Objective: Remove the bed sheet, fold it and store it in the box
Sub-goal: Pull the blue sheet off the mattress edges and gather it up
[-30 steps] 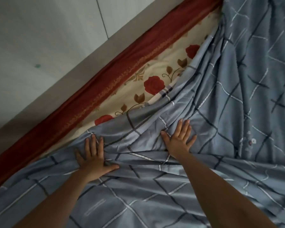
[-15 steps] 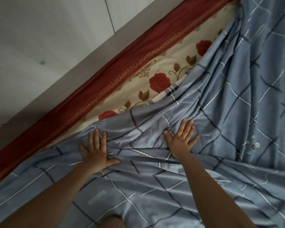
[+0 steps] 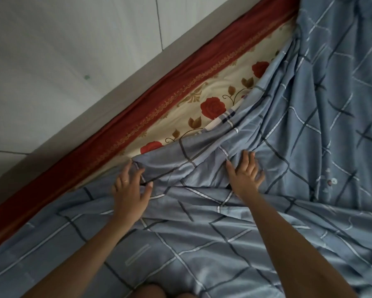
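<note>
Left hand (image 3: pixel 130 192) advanced, touching bed sheet (image 3: pixel 202 233) edge

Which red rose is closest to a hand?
The lowest rose, half hidden under the blue sheet, just above the left hand. The other two roses lie farther up the flowery cloth.

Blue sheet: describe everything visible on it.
The sheet is blue-grey soft cloth with a grid of white and dark lines. It lies rumpled, its far edge pulled back in folds off a rose-print cover. The left hand and right hand both rest on its bunched folds, fingers spread.
</note>
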`<action>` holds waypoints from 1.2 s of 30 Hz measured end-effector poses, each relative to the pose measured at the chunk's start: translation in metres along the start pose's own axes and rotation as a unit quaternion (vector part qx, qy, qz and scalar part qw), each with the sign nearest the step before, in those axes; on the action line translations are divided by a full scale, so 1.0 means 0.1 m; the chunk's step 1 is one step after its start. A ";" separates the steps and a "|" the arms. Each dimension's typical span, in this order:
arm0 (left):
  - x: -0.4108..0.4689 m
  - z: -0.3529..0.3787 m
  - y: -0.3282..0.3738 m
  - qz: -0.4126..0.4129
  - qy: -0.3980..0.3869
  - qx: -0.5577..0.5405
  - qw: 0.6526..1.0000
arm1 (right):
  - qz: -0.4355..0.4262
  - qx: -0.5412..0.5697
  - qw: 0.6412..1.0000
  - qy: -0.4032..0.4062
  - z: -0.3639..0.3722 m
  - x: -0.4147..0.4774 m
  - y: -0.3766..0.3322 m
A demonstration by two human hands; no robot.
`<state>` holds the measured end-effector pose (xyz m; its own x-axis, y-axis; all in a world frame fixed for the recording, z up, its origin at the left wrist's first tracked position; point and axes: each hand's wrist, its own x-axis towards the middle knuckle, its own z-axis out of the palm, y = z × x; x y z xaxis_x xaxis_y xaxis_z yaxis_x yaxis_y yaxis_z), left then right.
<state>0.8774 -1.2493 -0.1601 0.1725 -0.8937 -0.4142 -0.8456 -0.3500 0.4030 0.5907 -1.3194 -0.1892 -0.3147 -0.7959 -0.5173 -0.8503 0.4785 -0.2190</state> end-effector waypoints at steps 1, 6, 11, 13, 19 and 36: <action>0.03 -0.09 -0.01 -0.005 0.057 -0.061 0.996 | -0.013 0.027 0.997 0.074 -0.10 -0.03 -0.07; 0.29 -0.24 -0.09 -0.029 0.040 -0.108 0.993 | -0.239 0.003 0.950 0.203 -0.60 0.04 -0.70; 0.47 -0.24 0.00 -0.001 0.031 -0.069 0.997 | -0.240 -0.247 0.938 -0.044 -0.84 0.51 -1.14; 0.53 -0.18 0.02 0.005 0.033 -0.062 0.997 | -0.221 -0.288 0.926 -0.100 -0.92 0.59 -1.19; 0.64 -0.05 0.18 -0.020 0.036 -0.158 0.987 | -0.261 -0.086 0.961 -0.016 -1.13 0.80 -1.32; 1.25 -0.32 0.01 -0.055 0.242 -0.206 0.947 | -0.361 -0.090 0.920 0.122 -0.80 1.14 -1.77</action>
<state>0.9143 -1.3703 -0.1849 0.5428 -0.8351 -0.0892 -0.5585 -0.4383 0.7042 0.6716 -1.5240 -0.1435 0.2926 -0.9525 -0.0840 -0.9242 -0.2591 -0.2806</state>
